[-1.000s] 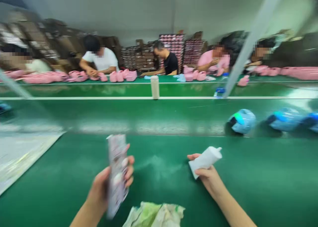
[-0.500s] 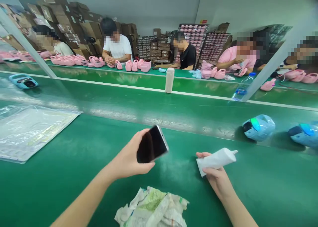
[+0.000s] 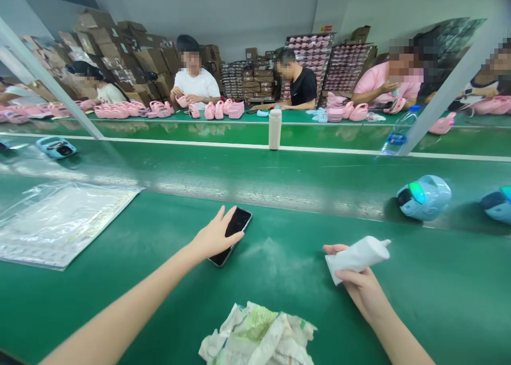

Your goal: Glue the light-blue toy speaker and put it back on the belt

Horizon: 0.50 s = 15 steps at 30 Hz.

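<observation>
The left hand [image 3: 213, 237] lies flat with loosened fingers on a dark phone [image 3: 231, 234] resting on the green bench [image 3: 120, 296], its long axis running from seven toward one o'clock. At three o'clock from it, well apart, the right hand [image 3: 359, 285] grips a white tube [image 3: 357, 256], nozzle pointing to two o'clock. A crumpled rag [image 3: 259, 338] sits nearer, between both arms.
</observation>
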Motion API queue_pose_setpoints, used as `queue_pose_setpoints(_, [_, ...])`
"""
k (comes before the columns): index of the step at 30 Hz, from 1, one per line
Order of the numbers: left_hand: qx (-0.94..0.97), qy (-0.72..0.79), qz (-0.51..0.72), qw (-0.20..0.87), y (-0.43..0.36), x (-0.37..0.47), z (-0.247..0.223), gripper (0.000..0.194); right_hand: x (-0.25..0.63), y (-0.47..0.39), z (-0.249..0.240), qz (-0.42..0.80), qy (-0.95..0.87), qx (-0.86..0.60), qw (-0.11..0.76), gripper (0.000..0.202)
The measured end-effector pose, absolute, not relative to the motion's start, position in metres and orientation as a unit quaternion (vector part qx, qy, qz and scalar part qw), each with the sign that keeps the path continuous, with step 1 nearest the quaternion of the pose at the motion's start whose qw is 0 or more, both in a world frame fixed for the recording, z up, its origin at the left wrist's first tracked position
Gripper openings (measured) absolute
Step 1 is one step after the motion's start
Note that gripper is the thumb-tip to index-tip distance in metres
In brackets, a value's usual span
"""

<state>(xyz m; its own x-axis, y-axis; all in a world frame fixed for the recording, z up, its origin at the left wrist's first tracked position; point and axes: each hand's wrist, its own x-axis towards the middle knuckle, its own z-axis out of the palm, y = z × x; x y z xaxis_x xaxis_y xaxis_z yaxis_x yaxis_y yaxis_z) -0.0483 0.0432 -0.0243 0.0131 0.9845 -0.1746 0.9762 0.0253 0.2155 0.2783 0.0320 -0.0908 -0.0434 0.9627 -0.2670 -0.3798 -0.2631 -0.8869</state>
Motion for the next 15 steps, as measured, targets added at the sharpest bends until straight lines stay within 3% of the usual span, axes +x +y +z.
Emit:
queue_pose_setpoints(3, [0.639,0.757,0.034,0.131,0.04,-0.036,-0.036,0.086,0.278,0.032,-0.091,0.649,-0.318,-0.458,0.517,0.042])
queue_pose_setpoints(11, [0.62,0.77,0.115,0.096,0.041,-0.03,-0.045,0.074,0.279,0.031,-0.088,0.652,-0.323,-0.456,0.513,0.041])
queue_pose_setpoints(15, [0.642,0.745,0.16,0.078,0.034,-0.033,-0.048,0.083,0.28,0.032,-0.09,0.65,-0.323,-0.459,0.512,0.041])
